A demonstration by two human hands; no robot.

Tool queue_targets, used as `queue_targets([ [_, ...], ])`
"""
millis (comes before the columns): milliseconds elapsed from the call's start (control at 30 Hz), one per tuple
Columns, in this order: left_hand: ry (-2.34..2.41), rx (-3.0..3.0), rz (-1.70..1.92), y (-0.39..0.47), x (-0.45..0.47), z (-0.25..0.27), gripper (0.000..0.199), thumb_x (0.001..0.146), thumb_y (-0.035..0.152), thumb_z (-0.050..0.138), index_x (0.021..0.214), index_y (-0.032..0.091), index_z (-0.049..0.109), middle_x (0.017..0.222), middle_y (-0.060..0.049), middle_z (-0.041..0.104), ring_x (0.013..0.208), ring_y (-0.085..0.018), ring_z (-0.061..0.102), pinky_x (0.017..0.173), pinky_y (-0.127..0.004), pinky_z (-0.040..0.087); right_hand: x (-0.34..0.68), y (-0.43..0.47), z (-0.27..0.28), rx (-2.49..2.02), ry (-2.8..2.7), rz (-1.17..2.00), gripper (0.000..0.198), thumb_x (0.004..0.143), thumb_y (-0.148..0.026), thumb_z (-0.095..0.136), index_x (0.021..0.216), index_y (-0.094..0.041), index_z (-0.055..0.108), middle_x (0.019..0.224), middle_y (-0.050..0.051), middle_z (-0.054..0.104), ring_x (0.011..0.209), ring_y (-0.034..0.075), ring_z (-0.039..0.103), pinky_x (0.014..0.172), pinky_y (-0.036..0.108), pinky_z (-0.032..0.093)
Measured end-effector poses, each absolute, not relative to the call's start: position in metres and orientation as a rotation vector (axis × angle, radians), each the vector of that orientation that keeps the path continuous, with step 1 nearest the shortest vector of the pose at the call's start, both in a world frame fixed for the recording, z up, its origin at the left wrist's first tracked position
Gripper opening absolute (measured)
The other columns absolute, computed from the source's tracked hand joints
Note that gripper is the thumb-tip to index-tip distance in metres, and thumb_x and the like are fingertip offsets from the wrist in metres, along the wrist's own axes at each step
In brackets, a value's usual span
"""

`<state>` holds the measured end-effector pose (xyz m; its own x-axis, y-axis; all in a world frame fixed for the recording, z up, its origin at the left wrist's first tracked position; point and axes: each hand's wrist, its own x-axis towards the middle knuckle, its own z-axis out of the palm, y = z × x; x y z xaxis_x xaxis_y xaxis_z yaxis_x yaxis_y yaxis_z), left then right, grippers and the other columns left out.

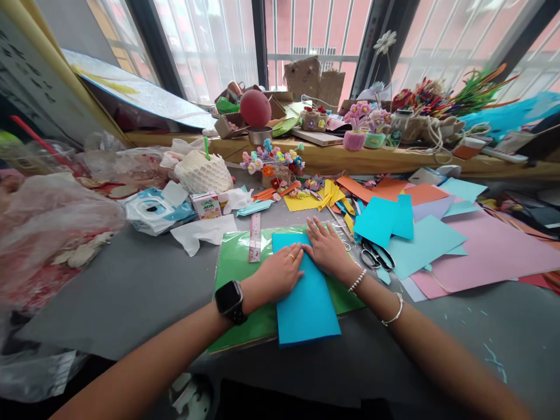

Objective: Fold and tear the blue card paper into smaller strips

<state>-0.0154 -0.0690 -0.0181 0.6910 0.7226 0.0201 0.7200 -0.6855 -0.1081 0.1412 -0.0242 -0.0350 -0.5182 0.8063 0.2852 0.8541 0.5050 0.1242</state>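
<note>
A: Positions, left to right?

B: Ruler (255,236) on the green mat (238,291), left of the blue sheet (307,315). Sheet lies across the mat. Left hand (283,269) flat on it, fingers together; right hand (329,249) flat over its far right edge, fingers slightly spread, thumb meeting the left fingertips. Neither appears to grasp anything. Scissors (377,255) right of the mat.

A: Risks?

B: My judgement: the mat's glossy cover may let the sheet slide; uneven pressure could crease it askew. A rightward sweep of the right forearm might catch the scissors.

A: Unclear?

B: Plastic bag (56,204), far left, cut off by frame. Sheet's far right corner hidden under right hand; single or doubled, cannot tell. Scissor blades hard to make out.
</note>
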Motion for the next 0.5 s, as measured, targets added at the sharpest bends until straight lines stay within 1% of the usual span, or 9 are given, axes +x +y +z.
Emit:
queue_targets([
  [100, -1.19, -2.769, 0.012, -0.049, -0.011, -0.02, 0.043, 0.086, 0.023, 0.031, 0.119, -0.003, 0.039, 0.127, -0.023, 0.037, 0.12, -0.027, 0.033, 0.097, -0.037, 0.03, 0.14, -0.024, -0.035, -1.395, -2.537, -0.4, 0.046, 0.087, -0.031, 0.028, 0.119, -0.003, 0.045, 0.136, 0.013, 0.026, 0.126, 0.027, 0.018, 0.1, 0.047, 0.021],
  [233, -1.179, -2.733, -0.056, -0.043, -0.01, -0.027, 0.045, 0.086, 0.023, 0.029, 0.121, -0.004, 0.037, 0.128, -0.024, 0.036, 0.121, -0.028, 0.031, 0.099, -0.038, 0.029, 0.141, -0.03, -0.034, -1.303, -2.536, -0.431, 0.04, 0.085, -0.022, 0.031, 0.116, -0.004, 0.048, 0.135, 0.011, 0.028, 0.126, 0.026, 0.02, 0.1, 0.047, 0.023],
  [400, -1.174, -2.694, -0.115, -0.046, -0.011, -0.035, 0.045, 0.086, 0.024, 0.028, 0.121, -0.004, 0.038, 0.128, -0.022, 0.037, 0.121, -0.028, 0.031, 0.099, -0.039, 0.028, 0.153, -0.049, -0.035, -1.147, -2.586, -0.416, 0.038, 0.085, -0.019, 0.03, 0.112, -0.004, 0.052, 0.132, 0.01, 0.036, 0.124, 0.025, 0.025, 0.099, 0.046, 0.028],
  [500, -1.15, -2.689, -0.166, -0.046, -0.012, -0.037, 0.045, 0.087, 0.025, 0.026, 0.12, -0.003, 0.039, 0.127, -0.022, 0.038, 0.121, -0.027, 0.031, 0.099, -0.039, 0.03, 0.163, -0.065, -0.038, -1.004, -2.6, -0.407, 0.037, 0.084, -0.017, 0.031, 0.114, -0.005, 0.05, 0.129, 0.009, 0.04, 0.124, 0.023, 0.025, 0.1, 0.043, 0.03],
])
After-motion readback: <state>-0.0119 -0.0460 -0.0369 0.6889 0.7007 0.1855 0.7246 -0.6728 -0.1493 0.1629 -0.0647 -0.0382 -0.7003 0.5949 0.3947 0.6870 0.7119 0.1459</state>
